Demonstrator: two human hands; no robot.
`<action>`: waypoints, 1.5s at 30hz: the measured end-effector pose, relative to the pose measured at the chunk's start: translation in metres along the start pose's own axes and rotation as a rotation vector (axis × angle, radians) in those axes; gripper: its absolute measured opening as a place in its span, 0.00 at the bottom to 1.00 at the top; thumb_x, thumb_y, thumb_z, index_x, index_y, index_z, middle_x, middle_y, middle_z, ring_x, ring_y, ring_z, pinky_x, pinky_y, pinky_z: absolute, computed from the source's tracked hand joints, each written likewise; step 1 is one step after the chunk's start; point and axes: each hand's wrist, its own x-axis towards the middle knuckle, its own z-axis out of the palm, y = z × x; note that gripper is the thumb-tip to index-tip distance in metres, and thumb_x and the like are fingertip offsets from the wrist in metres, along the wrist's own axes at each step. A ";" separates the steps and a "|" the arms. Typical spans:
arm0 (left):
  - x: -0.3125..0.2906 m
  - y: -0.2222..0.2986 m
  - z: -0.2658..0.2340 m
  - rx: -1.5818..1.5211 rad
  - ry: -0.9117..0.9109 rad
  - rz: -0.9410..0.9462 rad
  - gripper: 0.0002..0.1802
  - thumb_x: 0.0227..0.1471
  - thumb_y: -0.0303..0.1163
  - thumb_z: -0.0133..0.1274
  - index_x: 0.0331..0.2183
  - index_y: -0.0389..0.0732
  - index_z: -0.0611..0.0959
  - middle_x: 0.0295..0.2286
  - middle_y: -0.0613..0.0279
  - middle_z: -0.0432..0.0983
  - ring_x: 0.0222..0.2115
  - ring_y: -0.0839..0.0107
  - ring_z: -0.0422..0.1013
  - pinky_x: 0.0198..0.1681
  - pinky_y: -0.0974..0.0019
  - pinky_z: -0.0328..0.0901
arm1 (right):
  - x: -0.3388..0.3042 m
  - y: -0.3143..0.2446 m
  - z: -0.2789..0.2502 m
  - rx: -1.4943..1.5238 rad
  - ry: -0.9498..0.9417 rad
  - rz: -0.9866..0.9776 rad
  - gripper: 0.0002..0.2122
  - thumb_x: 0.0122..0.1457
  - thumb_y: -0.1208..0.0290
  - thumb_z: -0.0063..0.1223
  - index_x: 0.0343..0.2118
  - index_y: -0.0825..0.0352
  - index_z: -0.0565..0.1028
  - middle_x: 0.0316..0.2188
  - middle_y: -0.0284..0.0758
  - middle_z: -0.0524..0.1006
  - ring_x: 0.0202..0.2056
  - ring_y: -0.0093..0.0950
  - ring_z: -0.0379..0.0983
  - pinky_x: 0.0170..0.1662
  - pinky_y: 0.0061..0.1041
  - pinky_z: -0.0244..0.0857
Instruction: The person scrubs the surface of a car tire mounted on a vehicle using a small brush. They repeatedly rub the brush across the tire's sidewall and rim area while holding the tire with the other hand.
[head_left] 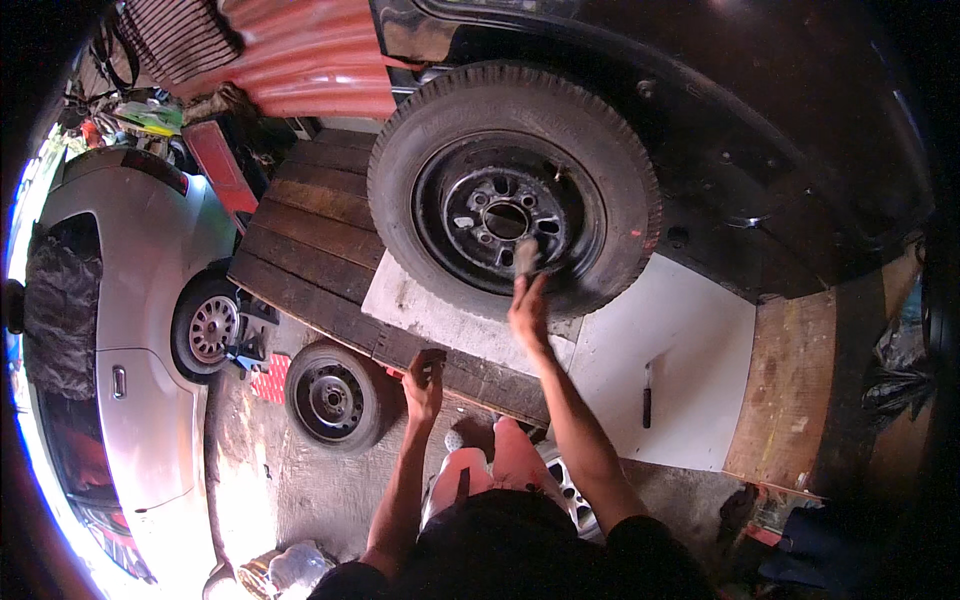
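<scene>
My right hand [529, 318] grips a brush [525, 257], its pale bristles blurred against the lower part of the black steel rim. That rim belongs to a large wheel with a treaded tyre [400, 170], propped upright and leaning on the bench. To its left, my left hand [423, 392] hovers by the bench's near edge, fingers loosely curled and thumb apart. Its fingertips look dark, and I make out no object in it. A screwdriver-like tool with a black handle [647, 408] lies on the white board [700, 340], right of my right forearm.
The bench has dark wooden planks [320, 205]. Below it, a smaller wheel [335, 398] lies on the floor at left. A silver car [150, 330] stands farther left. Dark vehicle bodywork [780, 120] fills the upper right, and red corrugated sheet [300, 50] stands behind.
</scene>
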 end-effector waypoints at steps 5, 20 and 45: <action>-0.009 0.002 0.002 -0.081 0.111 -0.042 0.11 0.54 0.22 0.47 0.39 0.34 0.81 0.35 0.60 0.80 0.36 0.73 0.74 0.42 0.68 0.68 | -0.032 0.003 -0.001 -0.048 -0.148 0.009 0.30 0.69 0.54 0.39 0.61 0.77 0.56 0.32 0.62 0.77 0.34 0.58 0.76 0.30 0.47 0.67; -0.034 0.022 0.008 -0.070 0.263 -0.133 0.10 0.56 0.25 0.49 0.39 0.33 0.81 0.35 0.59 0.79 0.36 0.73 0.73 0.42 0.69 0.66 | 0.006 0.004 -0.023 -0.156 -0.008 -0.179 0.21 0.67 0.57 0.45 0.53 0.71 0.64 0.18 0.51 0.75 0.21 0.51 0.75 0.22 0.47 0.63; 0.045 0.047 -0.017 0.221 0.120 0.004 0.19 0.49 0.30 0.56 0.45 0.43 0.80 0.43 0.51 0.73 0.48 0.57 0.67 0.54 0.55 0.60 | -0.014 -0.019 -0.011 0.103 0.334 -0.107 0.26 0.69 0.57 0.42 0.52 0.82 0.62 0.29 0.58 0.74 0.31 0.53 0.73 0.32 0.45 0.63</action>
